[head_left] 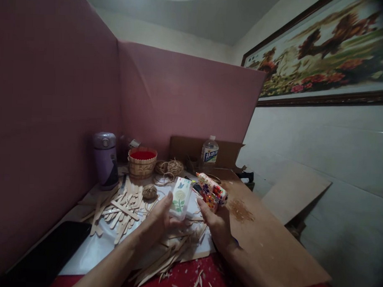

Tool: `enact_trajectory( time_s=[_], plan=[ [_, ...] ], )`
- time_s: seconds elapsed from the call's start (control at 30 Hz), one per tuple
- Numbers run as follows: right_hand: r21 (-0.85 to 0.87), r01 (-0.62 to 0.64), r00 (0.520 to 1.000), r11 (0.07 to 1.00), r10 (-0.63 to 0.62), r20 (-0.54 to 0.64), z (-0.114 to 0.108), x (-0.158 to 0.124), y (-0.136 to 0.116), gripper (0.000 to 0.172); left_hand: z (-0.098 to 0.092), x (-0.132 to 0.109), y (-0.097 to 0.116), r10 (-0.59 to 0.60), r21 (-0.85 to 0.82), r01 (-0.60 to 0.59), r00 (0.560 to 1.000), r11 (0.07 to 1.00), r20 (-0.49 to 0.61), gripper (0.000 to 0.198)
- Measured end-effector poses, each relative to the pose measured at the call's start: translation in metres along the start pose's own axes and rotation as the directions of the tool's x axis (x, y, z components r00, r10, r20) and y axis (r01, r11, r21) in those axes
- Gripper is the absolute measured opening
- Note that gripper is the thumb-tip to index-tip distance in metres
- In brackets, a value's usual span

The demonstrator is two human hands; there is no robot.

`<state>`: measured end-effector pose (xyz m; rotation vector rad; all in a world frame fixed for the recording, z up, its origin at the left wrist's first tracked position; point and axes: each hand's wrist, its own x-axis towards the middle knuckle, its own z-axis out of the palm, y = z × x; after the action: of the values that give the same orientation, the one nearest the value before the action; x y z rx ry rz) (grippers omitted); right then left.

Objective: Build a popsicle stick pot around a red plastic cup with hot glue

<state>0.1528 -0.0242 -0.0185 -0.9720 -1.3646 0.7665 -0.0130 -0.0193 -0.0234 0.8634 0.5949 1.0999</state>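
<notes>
My left hand is closed round a small white box printed with a green plant and a blue butterfly. To its right, my right hand grips a flower-patterned glue gun by its handle. The gun's orange nozzle points up and left, and a small red light shows on its side. Box and gun are apart, both held above the white work surface. Loose wooden craft sticks lie in a heap left of my left hand, and a ball of twine sits just behind it.
A purple flask, a wooden basket with red lining, coiled twine and a clear bottle stand at the back. A dark flat object lies front left. Brown board covers the right side; split sticks lie in front.
</notes>
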Motion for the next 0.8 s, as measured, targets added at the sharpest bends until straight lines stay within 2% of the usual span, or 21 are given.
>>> enact_trajectory(
  time_s=[0.07,0.13,0.27,0.53,0.8],
  plan=[
    [0.004,0.012,0.998,1.000,-0.012,-0.056,-0.002,-0.004,0.001,0.028,0.005,-0.001,-0.003,-0.043,0.000,0.043,0.999,0.999,0.006,0.060],
    [0.009,0.023,0.997,1.000,-0.022,-0.079,-0.003,-0.006,0.003,0.028,0.012,-0.003,-0.005,-0.064,0.010,0.064,0.998,0.998,0.027,0.055],
    [0.019,0.013,0.995,1.000,-0.011,-0.098,-0.001,-0.008,0.006,0.026,0.023,-0.011,-0.006,0.010,0.006,-0.010,0.991,1.000,0.130,0.040],
    [0.165,0.044,0.998,0.985,-0.037,-0.048,0.003,-0.013,-0.001,0.021,0.015,-0.013,-0.015,0.011,-0.137,0.023,0.969,0.990,0.245,0.049],
    [0.099,0.052,0.998,0.994,-0.048,-0.049,0.003,-0.019,-0.014,0.023,0.023,-0.017,-0.007,-0.044,-0.136,0.073,0.979,0.988,0.200,0.039]
  ],
)
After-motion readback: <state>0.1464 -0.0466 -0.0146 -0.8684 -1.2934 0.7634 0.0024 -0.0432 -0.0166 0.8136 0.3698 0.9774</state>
